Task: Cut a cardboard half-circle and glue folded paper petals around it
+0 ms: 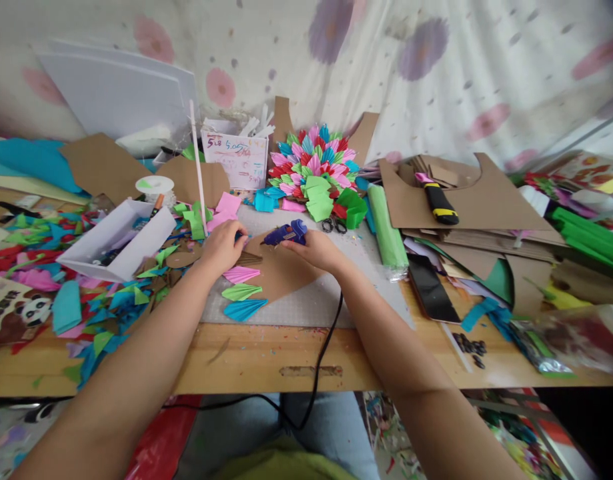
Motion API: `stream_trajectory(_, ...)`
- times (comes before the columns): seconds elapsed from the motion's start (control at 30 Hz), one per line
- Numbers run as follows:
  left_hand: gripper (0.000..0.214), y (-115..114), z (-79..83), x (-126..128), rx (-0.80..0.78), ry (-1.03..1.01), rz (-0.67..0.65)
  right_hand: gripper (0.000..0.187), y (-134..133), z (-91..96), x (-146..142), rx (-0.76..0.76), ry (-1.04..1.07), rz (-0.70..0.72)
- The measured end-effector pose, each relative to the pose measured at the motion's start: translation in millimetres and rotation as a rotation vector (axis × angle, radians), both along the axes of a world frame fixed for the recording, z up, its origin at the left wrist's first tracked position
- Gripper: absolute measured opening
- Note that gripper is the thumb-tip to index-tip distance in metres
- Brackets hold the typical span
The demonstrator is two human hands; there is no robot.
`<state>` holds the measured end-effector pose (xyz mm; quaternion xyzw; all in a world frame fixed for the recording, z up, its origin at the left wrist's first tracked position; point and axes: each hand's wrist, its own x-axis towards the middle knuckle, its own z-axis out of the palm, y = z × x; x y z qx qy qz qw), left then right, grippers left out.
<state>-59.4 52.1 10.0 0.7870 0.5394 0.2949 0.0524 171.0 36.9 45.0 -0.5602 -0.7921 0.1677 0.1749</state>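
My right hand is wrapped round a blue hot glue gun, its nozzle pointing left above a brown cardboard piece. My left hand is closed in a pinch near the cardboard's left end; a bit of blue shows at its fingertips, too small to name. Along the cardboard's left edge lie folded paper petals: a pink one, a green one and a blue one. A grey cutting mat lies beneath. The black cord runs down over the table edge.
Behind stands a colourful paper-petal piece, with black scissors before it. Paper scraps and a white open box crowd the left. On the right are a green paper roll, a phone, a utility knife and stacked cardboard.
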Motion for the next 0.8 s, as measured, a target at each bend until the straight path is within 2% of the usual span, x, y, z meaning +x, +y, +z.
stream_trajectory(0.13,0.003,-0.3,1.2,0.5,0.015,-0.006,-0.007,0.037,-3.6,4.2,12.8,0.006,0.029,-0.102)
stream_trajectory(0.23,0.004,-0.7,2.3,0.8,0.027,-0.013,-0.004,0.038,-6.8,8.6,36.4,0.037,0.159,-0.181)
stream_trajectory(0.3,0.004,-1.1,3.1,1.2,0.031,-0.02,0.0,0.041,-9.1,8.2,56.3,0.07,0.259,-0.282)
stream_trajectory(0.47,0.003,-1.6,3.3,2.5,0.036,-0.022,0.005,0.046,-16.1,-11.1,104.7,0.077,0.453,-0.502)
stream_trajectory(0.57,0.003,-1.7,1.8,3.0,0.043,-0.017,-0.002,0.046,-19.6,-29.4,123.6,0.065,0.408,-0.57)
stream_trajectory(0.67,0.001,-1.9,-0.3,3.4,0.056,-0.019,-0.007,0.048,-21.8,-41.9,130.6,0.018,0.303,-0.639)
stream_trajectory(0.73,0.001,-1.9,-1.3,3.8,0.067,-0.027,-0.003,0.049,-23.0,-43.6,129.9,-0.014,0.251,-0.658)
stream_trajectory(0.8,0.001,-2.0,-1.4,4.3,0.071,-0.027,-0.001,0.05,-25.3,-39.1,127.2,0.04,0.239,-0.643)
